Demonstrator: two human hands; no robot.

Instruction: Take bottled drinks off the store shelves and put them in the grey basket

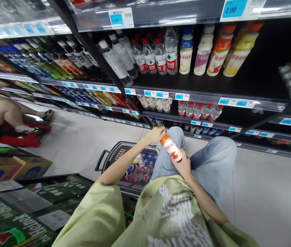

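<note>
A white drink bottle (171,148) with an orange cap and red lettering lies tilted above my lap, between both hands. My left hand (156,134) is closed at its capped end, the fingers partly covering the cap. Around the lower end my right hand (183,165) is wrapped, with the bottle's base against the fingers. To the left of my knees stands a dark shopping basket (114,154) containing several bottles with red, blue and white caps. On the shelf ahead are similar drink bottles (220,51) with orange, yellow, white and blue tops, beside red-capped water bottles (171,51).
Shelves (212,97) with price tags run across the front. Heineken cartons (19,212) are stacked at lower left, near cardboard boxes (9,168). Another person's leg (9,111) is at far left, by a red seat or stool (29,140). Grey floor (269,192) extends right.
</note>
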